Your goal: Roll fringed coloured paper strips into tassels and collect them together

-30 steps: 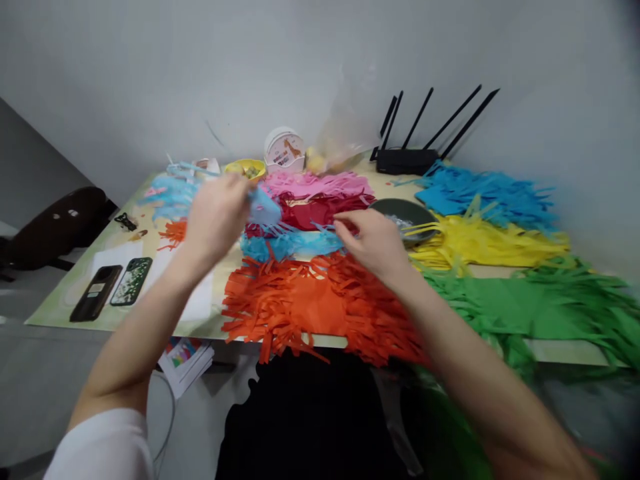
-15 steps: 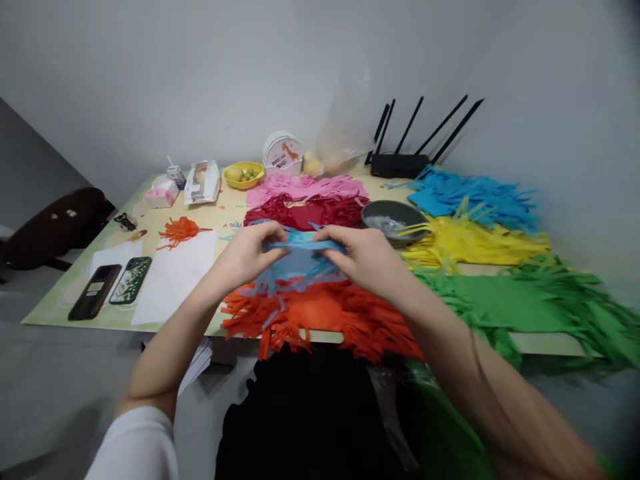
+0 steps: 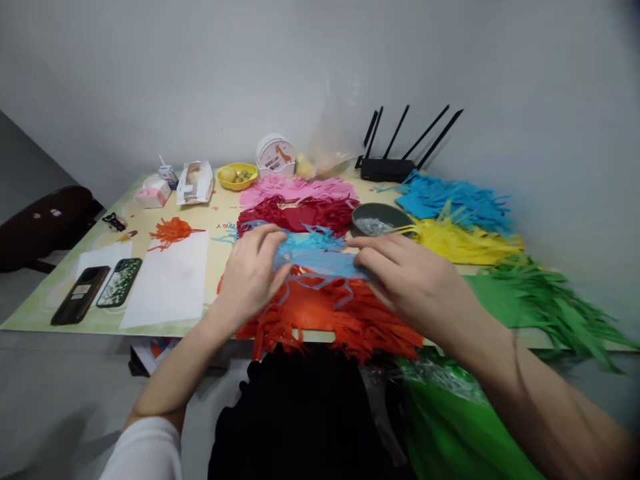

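As the left hand and right hand pinch blue fringe — perhaps folded — its ends are hidden.

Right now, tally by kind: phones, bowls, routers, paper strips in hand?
Flat dark smartphones: 2
Round bowls, one yellow, one grey: 2
Black antenna router: 1
Light blue fringed paper strip, held by left hand and right hand: 1
Total: 6
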`<action>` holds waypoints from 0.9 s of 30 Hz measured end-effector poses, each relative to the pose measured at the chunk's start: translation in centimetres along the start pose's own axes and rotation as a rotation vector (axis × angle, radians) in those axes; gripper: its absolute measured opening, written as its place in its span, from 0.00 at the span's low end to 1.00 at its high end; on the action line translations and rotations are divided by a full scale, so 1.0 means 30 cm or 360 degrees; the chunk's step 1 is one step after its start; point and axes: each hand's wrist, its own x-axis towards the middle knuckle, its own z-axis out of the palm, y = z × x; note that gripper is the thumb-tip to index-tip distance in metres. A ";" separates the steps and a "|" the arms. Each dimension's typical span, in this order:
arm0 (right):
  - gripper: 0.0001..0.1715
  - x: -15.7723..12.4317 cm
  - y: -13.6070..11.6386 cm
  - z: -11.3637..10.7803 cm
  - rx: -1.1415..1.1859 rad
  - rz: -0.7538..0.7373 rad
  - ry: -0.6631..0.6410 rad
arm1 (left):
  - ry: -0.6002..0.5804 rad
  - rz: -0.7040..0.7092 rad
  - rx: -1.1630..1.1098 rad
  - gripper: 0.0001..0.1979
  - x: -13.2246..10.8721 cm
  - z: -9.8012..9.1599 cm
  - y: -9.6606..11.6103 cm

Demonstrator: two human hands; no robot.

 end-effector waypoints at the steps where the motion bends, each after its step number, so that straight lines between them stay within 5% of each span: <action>1: 0.09 0.003 -0.003 -0.015 -0.0011 -0.0021 -0.0047 | 0.0016 0.0071 -0.0034 0.13 0.006 0.012 0.017; 5: 0.11 -0.006 0.003 -0.074 0.0062 -0.0048 -0.0150 | -0.0218 0.0244 -0.0384 0.07 0.028 0.068 0.070; 10: 0.18 -0.058 0.049 -0.111 0.0238 0.0151 -0.0246 | -0.0483 -0.0113 -0.1139 0.05 0.049 0.093 0.069; 14: 0.37 -0.035 0.042 -0.080 0.0482 0.0278 -0.0268 | -0.0584 -0.0182 -0.1193 0.02 0.070 0.053 0.057; 18: 0.10 0.011 0.020 -0.026 0.0796 0.0488 -0.0349 | -0.0620 -0.0207 -0.1178 0.05 0.075 0.007 0.039; 23: 0.12 0.028 0.025 0.003 0.1035 0.0661 -0.0240 | -0.0739 -0.0382 -0.1248 0.08 0.065 -0.011 0.001; 27: 0.12 0.031 0.029 0.033 0.1276 0.0735 -0.0349 | -0.0551 -0.0450 -0.1221 0.07 0.060 -0.005 -0.020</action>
